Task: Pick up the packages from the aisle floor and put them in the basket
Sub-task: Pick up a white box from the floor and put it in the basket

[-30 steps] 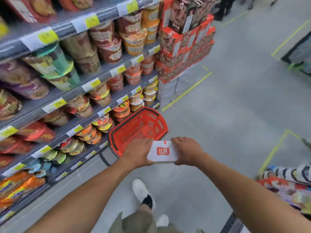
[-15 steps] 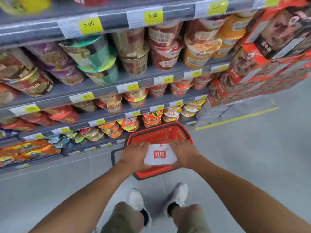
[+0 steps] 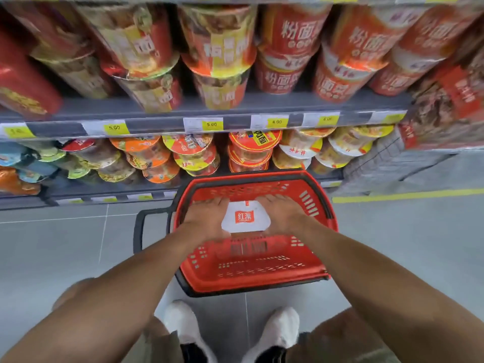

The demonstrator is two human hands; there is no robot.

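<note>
"Inside the rim of the red basket (image 3: 262,268), what did you see?"

"A white package (image 3: 245,218) with a red square logo on its face. It sat between both hands, within the basket's far half. I could not tell whether it touched the bottom."

"And the hands?"

"The left hand (image 3: 207,218) was clamped on the package's 9 o'clock edge and the right hand (image 3: 285,214) on its 3 o'clock edge. The fingers of both pointed toward 12 o'clock. Both were blurred."

"Where was the basket?"

"It stood on the grey tiled floor (image 3: 65,258). Its black handle (image 3: 138,231) was swung out at 9 o'clock, and its 12 o'clock end lay just beside the bottom shelf (image 3: 104,191)."

"Anything nearer the person?"

"Two white shoes, a left one (image 3: 183,326) and a right one (image 3: 280,328), stood at the basket's 6 o'clock, close to its near wall."

"And farther out?"

"At 12 o'clock, bowl noodles (image 3: 248,150) lay stacked on that bottom shelf. Above them ran a rail of yellow price tags (image 3: 211,124). I could read 5.00, 5.00 and 4.00. Tall noodle cups (image 3: 288,48) filled the shelf over that. At 3 o'clock a yellow line (image 3: 406,196) crossed the floor, and at 2 o'clock stood stacked red cartons (image 3: 450,100)."
</note>
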